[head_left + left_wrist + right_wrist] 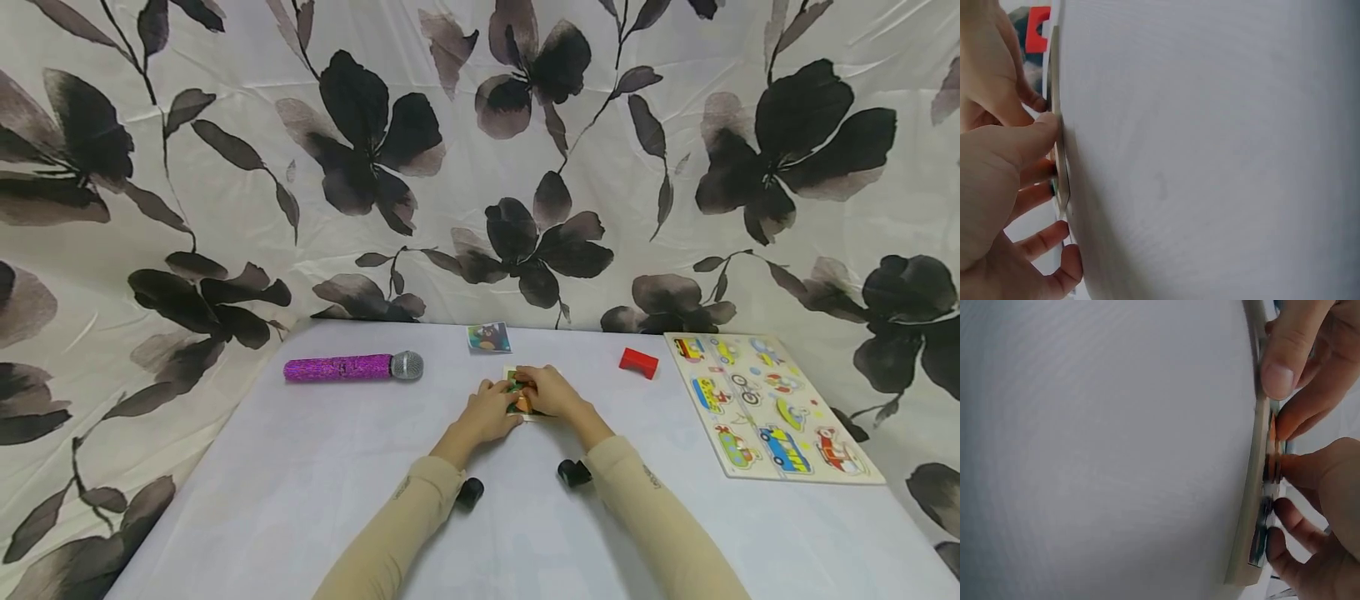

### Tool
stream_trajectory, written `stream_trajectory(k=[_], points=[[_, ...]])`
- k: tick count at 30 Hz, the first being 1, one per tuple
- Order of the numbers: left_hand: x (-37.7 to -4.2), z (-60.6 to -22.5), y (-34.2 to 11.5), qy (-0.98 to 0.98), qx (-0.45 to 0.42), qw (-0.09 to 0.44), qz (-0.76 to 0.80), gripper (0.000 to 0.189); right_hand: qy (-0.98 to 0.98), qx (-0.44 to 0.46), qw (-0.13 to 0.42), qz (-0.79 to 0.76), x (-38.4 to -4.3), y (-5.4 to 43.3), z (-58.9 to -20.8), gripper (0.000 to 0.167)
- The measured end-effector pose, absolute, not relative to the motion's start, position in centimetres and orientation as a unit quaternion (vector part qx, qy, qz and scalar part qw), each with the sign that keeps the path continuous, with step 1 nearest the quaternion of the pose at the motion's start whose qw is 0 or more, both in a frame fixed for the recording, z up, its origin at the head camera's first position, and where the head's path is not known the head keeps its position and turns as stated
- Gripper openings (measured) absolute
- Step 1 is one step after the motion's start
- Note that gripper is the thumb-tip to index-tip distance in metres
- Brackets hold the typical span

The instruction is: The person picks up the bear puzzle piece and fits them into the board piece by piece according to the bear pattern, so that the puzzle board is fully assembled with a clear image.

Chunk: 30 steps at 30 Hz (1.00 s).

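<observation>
A small thin picture puzzle board [530, 417] with a pale edge lies at mid-table, its colourful face mostly covered by both hands. My left hand [487, 412] grips its left and near side, with the thumb [1041, 128] against the near edge and fingers over the face. Across from it, my right hand [551, 392] has bent fingers [1291, 515] with their tips on the pictured face. An orange part [1274, 440] of the picture shows between the two hands. I cannot tell whether the right fingers pinch a piece there.
Behind the hands lies a small picture card [489, 337]. A purple microphone [341, 368] lies to the left. On the right are a red notched block [639, 362] and a large vehicle puzzle board [750, 408]. Floral cloth [450, 208] hangs behind the white table [300, 500].
</observation>
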<state>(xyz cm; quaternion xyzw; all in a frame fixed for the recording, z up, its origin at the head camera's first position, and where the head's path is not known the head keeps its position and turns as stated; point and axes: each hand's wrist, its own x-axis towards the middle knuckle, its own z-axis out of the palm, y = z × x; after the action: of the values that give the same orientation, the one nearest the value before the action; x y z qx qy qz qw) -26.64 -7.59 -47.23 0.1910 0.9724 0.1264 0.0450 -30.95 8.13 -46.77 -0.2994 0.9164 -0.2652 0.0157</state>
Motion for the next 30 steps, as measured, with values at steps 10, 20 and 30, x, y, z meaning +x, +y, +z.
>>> stream_trajectory(k=[10, 20, 30], points=[[-26.8, -47.3, -7.2, 0.974, 0.201, 0.029, 0.100, 0.061, 0.905, -0.291, 0.027, -0.310, -33.2, 9.1, -49.2, 0.041], [-27.3, -47.1, -7.0, 0.967, 0.222, 0.034, 0.123, 0.057, 0.899, -0.243, 0.077, -0.357, -31.3, 9.3, -46.4, 0.052], [-27.5, -47.2, -6.6, 0.968, 0.222, 0.038, 0.111, 0.061, 0.894, -0.237, 0.085, -0.370, -31.9, 9.8, -47.3, 0.053]])
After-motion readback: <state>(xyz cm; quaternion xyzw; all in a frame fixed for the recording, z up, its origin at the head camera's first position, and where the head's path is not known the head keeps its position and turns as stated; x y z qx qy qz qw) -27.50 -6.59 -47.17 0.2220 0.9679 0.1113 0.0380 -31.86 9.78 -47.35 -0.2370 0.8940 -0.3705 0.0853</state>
